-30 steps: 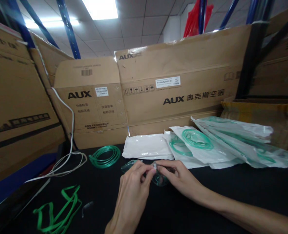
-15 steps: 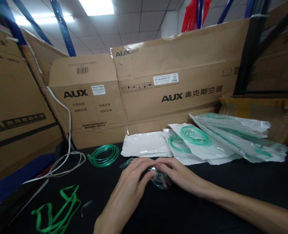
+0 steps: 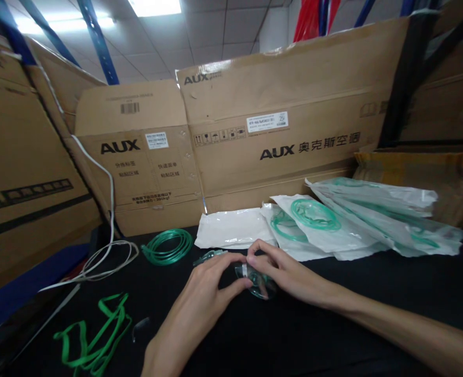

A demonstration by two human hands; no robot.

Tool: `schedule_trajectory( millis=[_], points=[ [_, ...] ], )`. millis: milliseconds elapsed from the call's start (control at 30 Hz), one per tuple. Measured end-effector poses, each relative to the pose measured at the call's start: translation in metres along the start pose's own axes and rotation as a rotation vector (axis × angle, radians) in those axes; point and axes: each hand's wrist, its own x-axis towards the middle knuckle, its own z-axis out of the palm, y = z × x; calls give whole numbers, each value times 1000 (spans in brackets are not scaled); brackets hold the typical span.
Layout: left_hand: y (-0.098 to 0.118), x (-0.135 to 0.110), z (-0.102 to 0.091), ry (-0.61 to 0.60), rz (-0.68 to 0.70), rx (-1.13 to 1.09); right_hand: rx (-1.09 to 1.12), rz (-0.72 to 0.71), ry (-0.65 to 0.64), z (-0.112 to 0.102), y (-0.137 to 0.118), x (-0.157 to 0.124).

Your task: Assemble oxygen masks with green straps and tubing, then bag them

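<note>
A clear plastic oxygen mask (image 3: 263, 287) with a shiny strip on it lies low over the black table, between both hands. My left hand (image 3: 211, 288) is closed on its left side, thumb and index finger pinching the edge. My right hand (image 3: 280, 269) bends over the top, fingertips pressed together at the mask's upper edge near the strip. Behind my left fingers sits another clear plastic piece (image 3: 210, 256), partly hidden. A coil of green tubing (image 3: 168, 247) lies beyond it to the left.
Green elastic straps (image 3: 93, 340) and a small clear piece (image 3: 139, 327) lie at front left. White pouches with green tubing (image 3: 321, 225) are piled at back right, beside a flat white pouch (image 3: 235, 229). A white cable (image 3: 111, 209) runs at left; cardboard (image 3: 294, 104) walls the back.
The fingers of both hands have lifted and parted slightly, baring more of the mask and its strip. My right index finger is now more bent. The view has tilted slightly.
</note>
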Motion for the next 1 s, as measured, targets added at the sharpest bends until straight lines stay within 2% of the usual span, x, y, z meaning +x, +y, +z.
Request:
schedule_trajectory(
  millis=[167,400,567,1000],
  points=[
    [3,1,-4,38,-26,58,-24,8,-70,-6,-9,-2],
    [1,1,-5,71,-76,102,-25,-39,-114,-13,-2,-3],
    [0,1,-3,59,-42,58,-63,-35,-81,-11,-5,-1],
    [-1,0,-2,69,-5,120,-175,-25,-30,-11,-4,1]
  ],
)
